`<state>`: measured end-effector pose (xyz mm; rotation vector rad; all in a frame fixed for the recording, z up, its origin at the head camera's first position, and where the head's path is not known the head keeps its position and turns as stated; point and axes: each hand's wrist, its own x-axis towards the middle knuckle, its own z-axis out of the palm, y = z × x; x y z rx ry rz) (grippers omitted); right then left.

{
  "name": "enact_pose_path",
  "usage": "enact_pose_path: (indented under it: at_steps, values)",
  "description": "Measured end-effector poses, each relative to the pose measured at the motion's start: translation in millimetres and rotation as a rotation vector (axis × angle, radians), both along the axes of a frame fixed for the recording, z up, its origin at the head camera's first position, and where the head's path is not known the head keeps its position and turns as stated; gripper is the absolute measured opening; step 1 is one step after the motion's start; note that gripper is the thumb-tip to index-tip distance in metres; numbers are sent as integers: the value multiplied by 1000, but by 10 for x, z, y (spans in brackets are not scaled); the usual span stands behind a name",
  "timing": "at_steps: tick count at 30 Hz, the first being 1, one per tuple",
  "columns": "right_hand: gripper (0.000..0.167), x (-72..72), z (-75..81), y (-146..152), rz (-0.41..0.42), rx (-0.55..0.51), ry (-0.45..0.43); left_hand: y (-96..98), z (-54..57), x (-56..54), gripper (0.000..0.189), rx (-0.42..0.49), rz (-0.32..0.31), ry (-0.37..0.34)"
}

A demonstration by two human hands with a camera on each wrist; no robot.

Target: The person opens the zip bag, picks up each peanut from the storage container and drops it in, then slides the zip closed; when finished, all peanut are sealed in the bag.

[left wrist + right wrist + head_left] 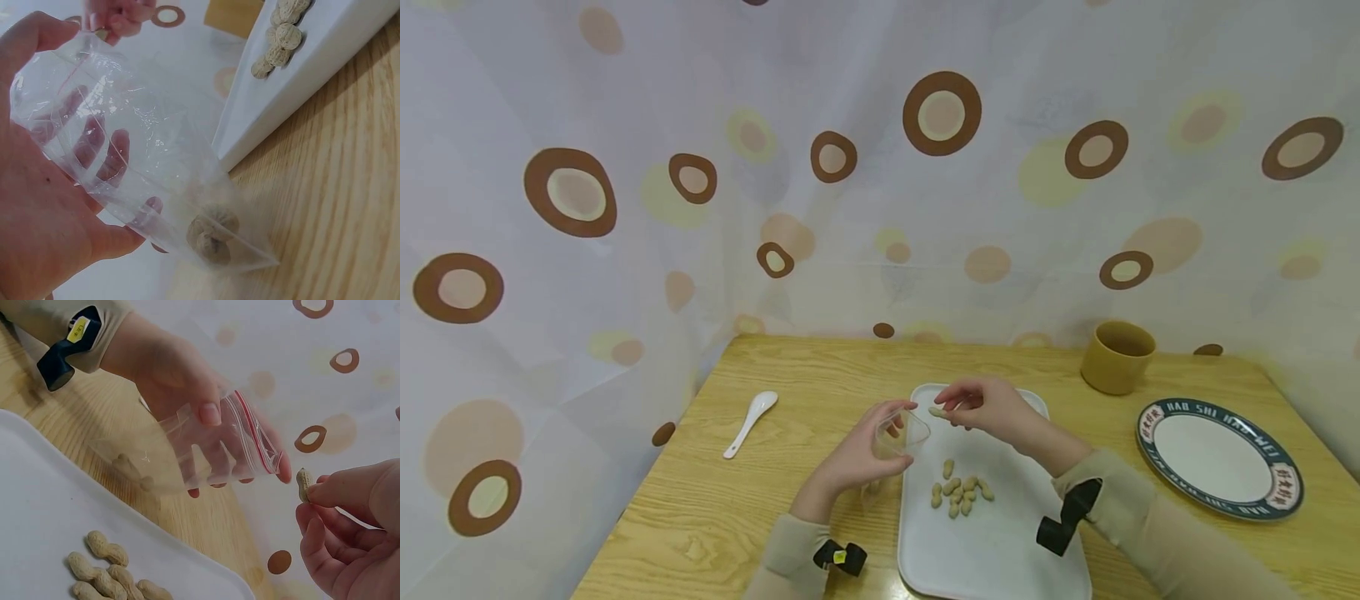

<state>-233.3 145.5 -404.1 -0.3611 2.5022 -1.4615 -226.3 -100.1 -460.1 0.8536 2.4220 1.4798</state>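
Note:
My left hand (867,446) grips a clear zip bag (206,447), its mouth spread open toward the right hand. A few peanuts (212,231) lie at the bag's bottom corner, seen through the plastic. Between thumb and fingertips, my right hand (992,410) pinches one peanut (304,485) close to the red-striped mouth of the bag. Below the hands, several unshelled peanuts (961,492) lie in a loose pile on the white tray (1000,558).
The tray stands on a wooden table (685,508). A white spoon (751,423) lies at the left. To the right are a yellow-brown cup (1117,358) and an oval plate (1213,458) with a dark green rim. A patterned curtain (880,183) hangs behind.

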Motion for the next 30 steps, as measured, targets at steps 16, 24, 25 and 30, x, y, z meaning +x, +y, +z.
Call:
enact_pose_path:
  at_steps: [16, 24, 25, 30]
  values:
    - [21, 39, 31, -196, 109, -40, 43, 7, -29, -6, 69, -10, -21, 5]
    - [20, 60, 35, -153, 82, -25, 30, 8, -39, -11, 69, -10, -13, 2]
    - [20, 62, 32, -139, 78, -23, 27, 9, -38, -11, 69, -12, -12, 1]
    - [20, 56, -14, -56, 63, 0, 15, 10, -29, -12, 69, -14, -7, 6]
